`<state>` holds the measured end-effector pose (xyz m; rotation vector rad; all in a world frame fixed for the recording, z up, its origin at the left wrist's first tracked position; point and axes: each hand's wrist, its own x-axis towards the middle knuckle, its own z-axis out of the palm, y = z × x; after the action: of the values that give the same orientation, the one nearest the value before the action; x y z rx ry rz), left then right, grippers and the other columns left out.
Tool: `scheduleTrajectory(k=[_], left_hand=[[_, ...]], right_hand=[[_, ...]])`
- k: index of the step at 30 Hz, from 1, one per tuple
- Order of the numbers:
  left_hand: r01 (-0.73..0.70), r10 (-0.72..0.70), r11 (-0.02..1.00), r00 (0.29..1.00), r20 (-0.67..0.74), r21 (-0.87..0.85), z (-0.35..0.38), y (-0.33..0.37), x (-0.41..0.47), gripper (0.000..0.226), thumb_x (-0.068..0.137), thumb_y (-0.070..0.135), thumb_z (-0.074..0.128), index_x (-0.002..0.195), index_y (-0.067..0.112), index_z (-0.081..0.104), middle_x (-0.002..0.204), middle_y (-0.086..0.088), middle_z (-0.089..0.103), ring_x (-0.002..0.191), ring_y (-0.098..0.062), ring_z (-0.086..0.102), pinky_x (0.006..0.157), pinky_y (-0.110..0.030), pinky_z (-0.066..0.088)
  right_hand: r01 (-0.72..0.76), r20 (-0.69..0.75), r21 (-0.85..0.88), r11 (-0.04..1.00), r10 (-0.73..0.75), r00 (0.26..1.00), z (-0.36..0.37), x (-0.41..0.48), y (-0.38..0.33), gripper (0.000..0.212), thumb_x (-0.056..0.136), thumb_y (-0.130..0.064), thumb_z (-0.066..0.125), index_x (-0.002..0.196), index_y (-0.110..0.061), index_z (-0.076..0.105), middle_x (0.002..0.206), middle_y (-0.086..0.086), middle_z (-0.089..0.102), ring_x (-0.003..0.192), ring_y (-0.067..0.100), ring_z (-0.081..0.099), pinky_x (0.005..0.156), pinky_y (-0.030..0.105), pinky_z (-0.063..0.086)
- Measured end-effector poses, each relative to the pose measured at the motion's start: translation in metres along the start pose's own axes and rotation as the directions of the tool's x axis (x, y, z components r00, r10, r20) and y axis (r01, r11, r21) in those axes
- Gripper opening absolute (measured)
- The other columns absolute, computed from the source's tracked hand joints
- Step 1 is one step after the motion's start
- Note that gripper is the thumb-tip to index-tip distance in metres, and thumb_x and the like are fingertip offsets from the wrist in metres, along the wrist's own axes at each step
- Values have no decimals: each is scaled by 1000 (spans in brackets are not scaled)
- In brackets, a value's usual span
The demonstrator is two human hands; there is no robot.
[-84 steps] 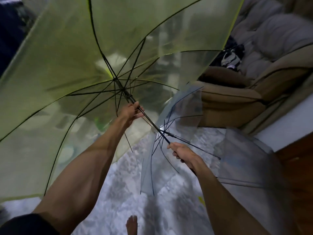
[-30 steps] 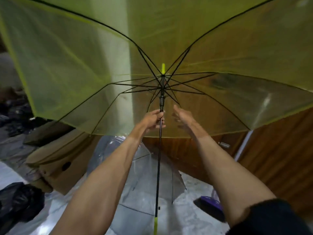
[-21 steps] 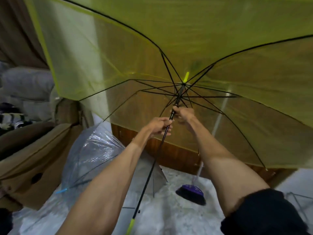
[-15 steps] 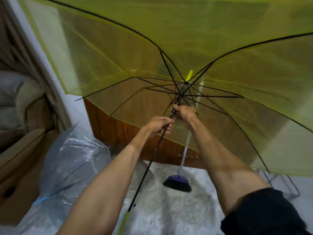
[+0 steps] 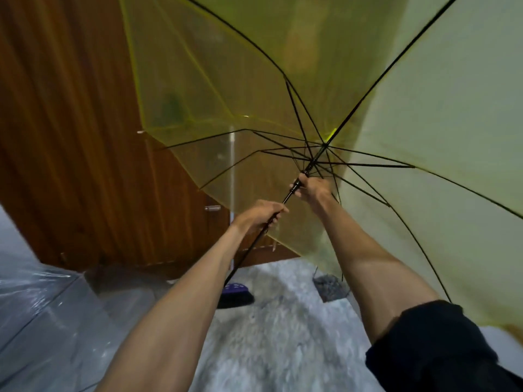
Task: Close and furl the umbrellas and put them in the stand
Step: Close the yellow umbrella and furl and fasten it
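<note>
A large yellow see-through umbrella point(image 5: 410, 89) is open and fills the upper right of the head view, its black ribs spreading from the hub. My left hand point(image 5: 259, 215) grips the black shaft point(image 5: 246, 256) below the ribs. Higher up, my right hand point(image 5: 310, 188) grips the shaft at the runner just under the hub. A clear umbrella point(image 5: 39, 315) lies open on the floor at the lower left. The lower end of the yellow umbrella's shaft is hidden behind my left arm.
A brown wooden door or panel point(image 5: 73, 137) stands close behind at the left. A dark purple round base point(image 5: 236, 295) with a white pole point(image 5: 232, 176) sits on the mottled grey floor point(image 5: 283, 349). A dark wire object point(image 5: 329, 287) stands beside it.
The view has swung so the wooden panel now fills the left. The umbrella's hub has tilted to the right. Both hands keep their hold on the shaft.
</note>
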<state>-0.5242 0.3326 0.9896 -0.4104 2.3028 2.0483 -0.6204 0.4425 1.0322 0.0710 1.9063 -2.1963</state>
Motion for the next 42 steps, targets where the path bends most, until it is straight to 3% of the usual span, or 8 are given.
scheduleTrajectory(k=[7, 10, 16, 20, 25, 28, 33, 42], left_hand=[[-97, 79, 978, 992, 99, 185, 40, 18, 0, 34, 100, 25, 49, 69, 16, 61, 51, 2, 43, 34, -4, 35, 39, -18, 28], [-102, 75, 969, 989, 126, 225, 50, 24, -3, 33, 97, 18, 51, 65, 15, 59, 37, 9, 44, 27, -2, 33, 32, -14, 26], [-247, 199, 916, 964, 175, 318, 75, 28, -11, 28, 96, 12, 51, 70, 15, 62, 53, 7, 49, 48, -8, 38, 33, -12, 25], [-301, 237, 898, 945, 225, 322, 91, 21, -13, 25, 95, 10, 50, 74, 10, 62, 39, 8, 47, 29, -3, 38, 31, -11, 22], [-300, 216, 899, 937, 274, 318, 126, 4, -24, 38, 95, 17, 52, 57, 19, 57, 49, 3, 44, 43, -9, 33, 37, -18, 22], [-337, 239, 899, 913, 332, 279, 141, 1, -36, 37, 95, 16, 51, 58, 16, 58, 50, 3, 44, 43, -11, 33, 40, -20, 24], [-413, 266, 859, 866, 424, 303, 150, 7, -51, 25, 88, 12, 45, 84, -1, 67, 64, -5, 54, 56, -22, 43, 47, -24, 31], [-215, -32, 932, 753, 658, 291, 114, 5, -68, 25, 98, 16, 39, 77, 13, 52, 61, 1, 43, 47, -11, 34, 38, -14, 25]], right_hand=[[62, -174, 160, 985, -34, 984, -59, -13, -29, 6, 100, -5, 48, 96, -1, 51, 85, 12, 59, 45, 17, 66, 45, 31, 57], [69, -236, 177, 982, -26, 971, -81, -18, -30, 14, 102, -9, 45, 93, 0, 51, 76, 10, 56, 65, 21, 66, 75, 44, 59], [83, -355, 175, 981, -16, 935, -108, -40, -15, 18, 101, -8, 40, 89, -1, 51, 64, 5, 56, 48, 17, 67, 61, 31, 60], [78, -359, 211, 974, 3, 933, -110, -61, 2, 28, 103, -7, 38, 77, -5, 47, 75, 7, 53, 58, 22, 66, 84, 42, 57], [127, -445, 292, 948, 18, 895, -116, -77, 17, 31, 97, -2, 27, 70, -13, 36, 64, 4, 36, 51, 15, 38, 43, 24, 38], [186, -571, 264, 946, -1, 821, -124, -79, 18, 33, 96, -2, 19, 68, -19, 26, 61, 0, 21, 41, 10, 21, 38, 16, 18], [198, -697, 263, 944, 44, 715, -141, -84, 14, 33, 96, -4, 21, 67, -19, 27, 46, -4, 22, 24, 7, 16, 32, 11, 15], [175, -779, 276, 945, 114, 616, -159, -86, 9, 31, 96, -3, 23, 69, -15, 33, 57, 0, 24, 20, 6, 18, 33, 8, 15]])
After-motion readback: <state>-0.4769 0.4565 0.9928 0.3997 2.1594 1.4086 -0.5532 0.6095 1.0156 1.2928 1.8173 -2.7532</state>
